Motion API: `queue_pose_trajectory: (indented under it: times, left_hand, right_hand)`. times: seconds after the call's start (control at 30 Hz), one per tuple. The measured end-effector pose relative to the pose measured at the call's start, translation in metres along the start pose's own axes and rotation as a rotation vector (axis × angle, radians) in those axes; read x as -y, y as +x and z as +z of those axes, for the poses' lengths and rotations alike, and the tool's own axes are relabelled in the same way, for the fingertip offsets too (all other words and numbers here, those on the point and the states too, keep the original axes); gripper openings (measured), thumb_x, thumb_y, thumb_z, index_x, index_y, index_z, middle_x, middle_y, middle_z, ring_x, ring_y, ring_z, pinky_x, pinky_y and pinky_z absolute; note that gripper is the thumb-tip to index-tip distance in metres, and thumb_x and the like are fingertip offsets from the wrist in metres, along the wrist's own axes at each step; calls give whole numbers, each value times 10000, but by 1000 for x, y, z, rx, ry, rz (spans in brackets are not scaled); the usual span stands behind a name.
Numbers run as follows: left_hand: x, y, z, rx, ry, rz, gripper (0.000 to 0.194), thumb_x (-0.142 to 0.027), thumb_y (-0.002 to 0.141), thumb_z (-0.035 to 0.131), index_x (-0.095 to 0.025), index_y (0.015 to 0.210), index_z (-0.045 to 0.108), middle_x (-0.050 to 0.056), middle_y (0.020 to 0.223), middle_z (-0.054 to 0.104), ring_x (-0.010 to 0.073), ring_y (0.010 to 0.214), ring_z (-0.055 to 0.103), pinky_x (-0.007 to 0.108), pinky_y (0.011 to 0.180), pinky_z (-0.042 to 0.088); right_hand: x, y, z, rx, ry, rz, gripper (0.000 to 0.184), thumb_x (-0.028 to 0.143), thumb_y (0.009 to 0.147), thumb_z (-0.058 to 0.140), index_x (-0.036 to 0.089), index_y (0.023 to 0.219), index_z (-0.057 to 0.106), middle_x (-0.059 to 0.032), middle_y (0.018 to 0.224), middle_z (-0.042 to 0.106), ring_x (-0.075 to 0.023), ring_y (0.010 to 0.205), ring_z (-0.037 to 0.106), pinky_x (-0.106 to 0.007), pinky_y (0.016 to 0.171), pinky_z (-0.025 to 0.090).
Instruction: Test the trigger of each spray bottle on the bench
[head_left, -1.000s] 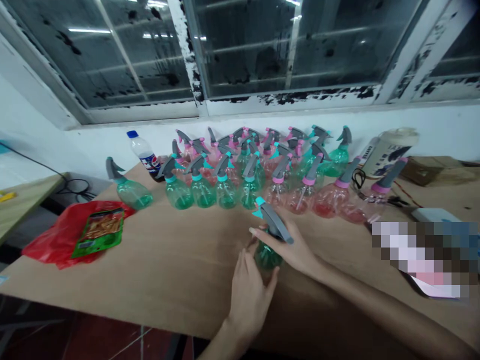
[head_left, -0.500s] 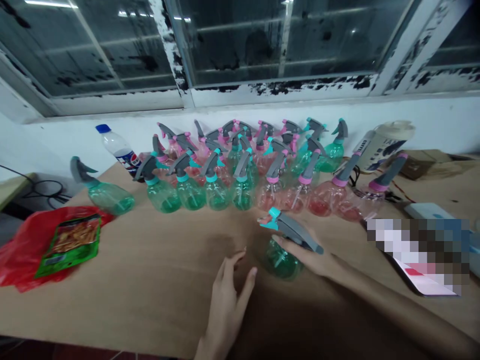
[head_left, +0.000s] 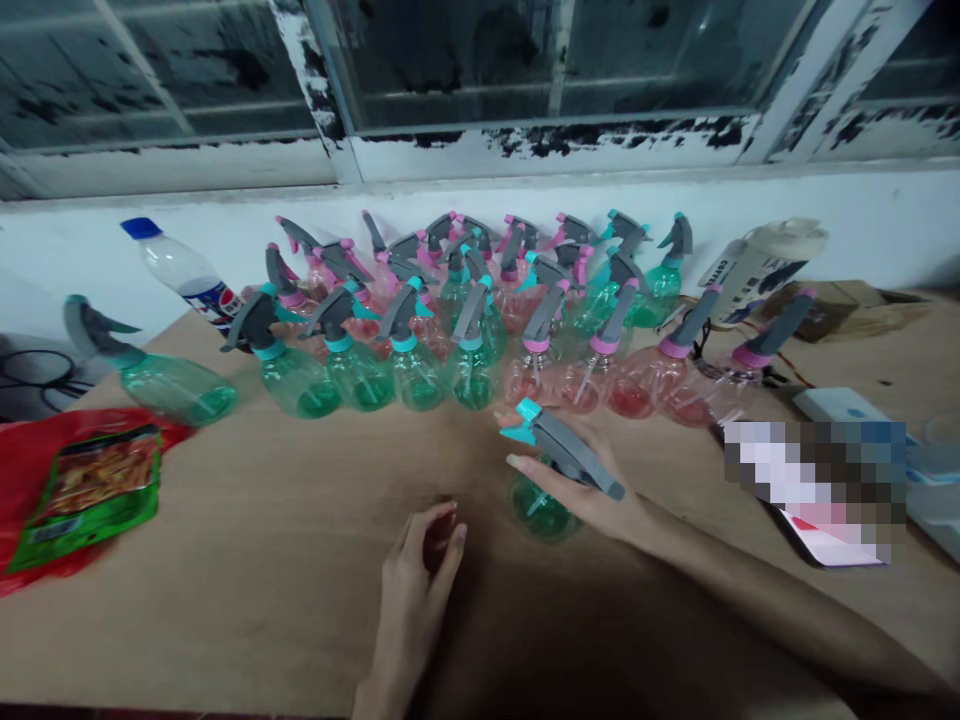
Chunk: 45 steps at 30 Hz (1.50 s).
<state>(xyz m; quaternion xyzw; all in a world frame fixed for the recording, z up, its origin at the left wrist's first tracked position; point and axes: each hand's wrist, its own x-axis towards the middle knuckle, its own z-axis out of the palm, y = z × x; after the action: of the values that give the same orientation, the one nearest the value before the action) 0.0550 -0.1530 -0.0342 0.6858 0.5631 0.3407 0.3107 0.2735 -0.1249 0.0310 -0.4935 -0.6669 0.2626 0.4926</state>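
Note:
My right hand (head_left: pixel 585 490) is wrapped around the neck of a green spray bottle (head_left: pixel 544 510) with a grey and turquoise trigger head (head_left: pixel 562 450). The bottle's base appears to be on or just above the table; I cannot tell which. The nozzle points left and away from me. To its left, my left hand (head_left: pixel 420 560) hovers over the table with curled fingers and the thumb apart, holding nothing. Behind both hands stands a front row of spray bottles, green ones (head_left: pixel 418 375) on the left and pink ones (head_left: pixel 529 380) on the right.
More spray bottles crowd behind, by the wall. A lone green spray bottle (head_left: pixel 180 388) leans at left, near a cola bottle (head_left: pixel 191 275) and a snack packet (head_left: pixel 94 490) on a red bag (head_left: pixel 22 450). At right are a phone (head_left: pixel 840 545), a cup (head_left: pixel 772 265) and a carton (head_left: pixel 840 310).
The camera view has shifted, so most of the scene sits further left and slightly higher. My left hand's fingers have curled a little more. The right hand keeps its hold on the spray bottle.

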Motion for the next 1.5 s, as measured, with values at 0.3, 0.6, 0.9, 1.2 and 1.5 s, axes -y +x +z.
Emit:
queue_pose_trajectory:
  times: [0.3, 0.6, 0.9, 1.2, 1.5]
  left_hand:
    - [9, 21, -20, -34, 77, -35, 265, -388, 854, 544, -205, 1039, 593, 60, 959, 678, 213, 863, 666, 358, 752, 556]
    - [5, 35, -30, 0, -44, -123, 324, -455, 848, 552, -207, 1053, 599, 68, 1000, 665, 227, 891, 655, 374, 759, 558]
    - [-19, 35, -14, 176, -261, -54, 219, -344, 859, 566, -206, 1026, 603, 64, 1035, 675, 216, 966, 651, 372, 856, 525]
    - [-12, 30, -10, 134, -275, -75, 208, -333, 866, 564, -206, 1026, 605, 64, 1033, 677, 202, 964, 651, 362, 864, 521]
    - [-20, 29, -5, 135, -200, -19, 196, -323, 879, 542, -203, 1018, 613, 64, 1016, 675, 203, 933, 666, 350, 816, 552]
  right_hand:
    - [16, 4, -9, 94, 4, 37, 306, 240, 787, 617, 275, 1090, 645, -32, 980, 719, -209, 821, 684, -350, 749, 563]
    - [0, 0, -4, 109, 98, 22, 354, 284, 806, 609, 259, 1159, 605, -45, 1112, 671, -213, 971, 648, -366, 864, 533]
    - [5, 2, -4, 116, 136, 8, 350, 310, 794, 646, 286, 1140, 600, -35, 1111, 665, -221, 1036, 624, -380, 906, 510]
    - [7, 3, -1, 27, 75, 5, 142, 358, 808, 634, 239, 732, 626, 19, 687, 637, -142, 640, 618, -303, 641, 517]
    - [6, 0, -1, 78, 83, 52, 299, 296, 818, 626, 261, 1116, 629, -47, 999, 700, -247, 1012, 641, -414, 878, 529]
